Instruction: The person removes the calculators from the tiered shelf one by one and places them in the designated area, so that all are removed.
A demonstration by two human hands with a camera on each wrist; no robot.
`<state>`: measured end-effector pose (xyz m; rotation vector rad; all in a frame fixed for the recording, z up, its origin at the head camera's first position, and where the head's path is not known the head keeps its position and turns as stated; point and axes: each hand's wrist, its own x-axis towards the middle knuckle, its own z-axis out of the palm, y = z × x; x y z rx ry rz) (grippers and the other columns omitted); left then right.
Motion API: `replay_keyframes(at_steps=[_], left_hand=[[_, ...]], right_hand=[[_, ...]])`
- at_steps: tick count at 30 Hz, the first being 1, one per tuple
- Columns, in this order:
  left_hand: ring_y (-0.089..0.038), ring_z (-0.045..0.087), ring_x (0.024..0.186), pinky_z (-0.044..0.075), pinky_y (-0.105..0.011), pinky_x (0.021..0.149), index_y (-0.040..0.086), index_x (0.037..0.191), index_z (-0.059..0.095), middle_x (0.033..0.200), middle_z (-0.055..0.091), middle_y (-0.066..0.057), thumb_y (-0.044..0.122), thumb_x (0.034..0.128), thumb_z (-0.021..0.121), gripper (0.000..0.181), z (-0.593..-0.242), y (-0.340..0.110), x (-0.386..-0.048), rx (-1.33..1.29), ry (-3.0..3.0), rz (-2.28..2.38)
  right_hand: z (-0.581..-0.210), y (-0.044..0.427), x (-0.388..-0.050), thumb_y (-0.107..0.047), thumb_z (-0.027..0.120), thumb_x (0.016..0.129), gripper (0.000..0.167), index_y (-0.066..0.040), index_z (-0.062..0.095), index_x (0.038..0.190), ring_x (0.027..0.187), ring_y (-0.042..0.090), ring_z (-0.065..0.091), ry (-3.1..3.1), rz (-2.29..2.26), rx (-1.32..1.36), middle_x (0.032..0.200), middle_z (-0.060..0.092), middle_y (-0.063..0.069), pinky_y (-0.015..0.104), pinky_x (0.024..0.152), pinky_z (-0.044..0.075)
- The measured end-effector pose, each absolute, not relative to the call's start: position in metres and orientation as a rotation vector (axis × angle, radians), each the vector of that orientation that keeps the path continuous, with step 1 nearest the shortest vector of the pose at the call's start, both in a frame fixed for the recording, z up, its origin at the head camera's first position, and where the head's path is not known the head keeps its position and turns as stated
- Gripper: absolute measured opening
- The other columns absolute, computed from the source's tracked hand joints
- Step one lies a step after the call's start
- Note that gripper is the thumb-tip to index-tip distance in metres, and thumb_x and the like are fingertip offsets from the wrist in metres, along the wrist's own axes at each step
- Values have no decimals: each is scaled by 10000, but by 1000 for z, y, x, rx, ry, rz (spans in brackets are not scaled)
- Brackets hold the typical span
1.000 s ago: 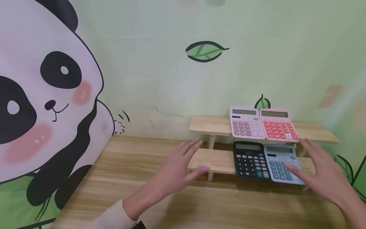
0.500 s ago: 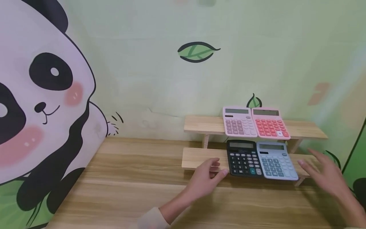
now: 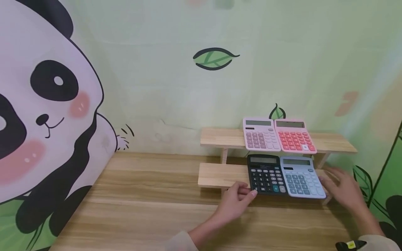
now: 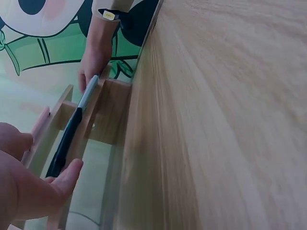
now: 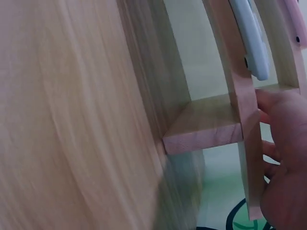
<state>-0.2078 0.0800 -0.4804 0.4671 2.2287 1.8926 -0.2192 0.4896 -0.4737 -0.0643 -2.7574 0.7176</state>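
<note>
On the lower step of a wooden stand (image 3: 220,175), a black calculator (image 3: 266,178) and a light blue calculator (image 3: 302,179) lean side by side. My left hand (image 3: 233,204) is at the black calculator's lower left corner. Its thumb tip touches or nearly touches that corner, and the fingers bend loosely beside the left edge. At the blue calculator's right edge is my right hand (image 3: 343,190), thumb toward that edge. In the right wrist view its fingers (image 5: 271,149) lie behind the lower board, partly hidden.
A pale pink calculator (image 3: 262,135) and a brighter pink one (image 3: 295,136) lean together on the upper step (image 3: 220,136). The stand rests on a wood-grain table (image 3: 141,209). Behind is a green wall (image 3: 150,69) with a painted panda (image 3: 53,104).
My left hand has moved right to the black calculator, its fingers bending. My right hand went from over the blue calculator to its right side. The head view shifted slightly; the calculators look unmoved.
</note>
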Motion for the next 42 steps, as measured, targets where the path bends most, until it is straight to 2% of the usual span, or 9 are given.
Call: replay_keyframes(at_steps=[6,11,15,19,24,32,39,42], left_hand=[[-248,779,896,655,-350,786,-49,1369,581,992,754,-65,183,1016,737,450,-483,93,-211,334,2044,2118],[-279,795,846,656,-315,739,-77,1313,610,960,775,-116,22,982,734,367,-487,103,-214,249,1888,2262],[-311,796,840,658,-324,732,-83,1249,656,960,787,-160,-30,948,750,320,-492,107,-219,183,1837,2336],[-308,796,854,656,-323,757,-90,1247,666,961,785,-158,-39,940,752,324,-492,103,-219,173,1800,2349],[-312,791,923,645,-319,832,-106,1325,622,987,756,-141,-44,972,709,369,-488,87,-212,242,1727,2267],[-357,764,1043,622,-334,917,-158,1365,556,1102,738,-211,-92,982,635,397,-485,68,-209,282,1509,2162],[-327,765,1042,630,-356,907,-104,1241,618,1100,756,-198,111,1035,682,305,-486,79,-211,179,1453,2143],[-304,763,1047,632,-365,904,-99,1225,632,1112,754,-186,144,1035,698,315,-487,85,-211,104,1433,2183]], right_hand=[[-475,482,-220,-422,558,1101,661,141,508,1442,1337,703,321,-2777,667,-74,1513,359,451,833,1032,276],[-475,484,-216,-440,541,1104,669,140,513,1435,1328,717,311,-2771,643,-85,1519,353,449,844,1017,267],[-476,486,-216,-452,550,1098,674,136,524,1426,1327,718,316,-2768,642,-94,1514,357,455,844,1019,269],[-477,485,-218,-457,555,1094,677,135,529,1422,1334,719,311,-2760,651,-95,1516,356,457,847,1023,260],[-478,486,-217,-444,565,1092,665,138,537,1413,1332,722,314,-2749,653,-85,1516,362,454,850,1021,260],[-476,488,-216,-445,560,1094,664,133,529,1421,1373,719,268,-2746,668,-107,1534,347,447,854,1049,219],[-474,488,-214,-446,573,1090,660,127,533,1415,1359,725,276,-2758,681,-128,1533,339,456,856,1051,213],[-475,487,-214,-452,575,1089,665,123,533,1420,1361,724,277,-2763,685,-130,1533,340,454,857,1052,212]])
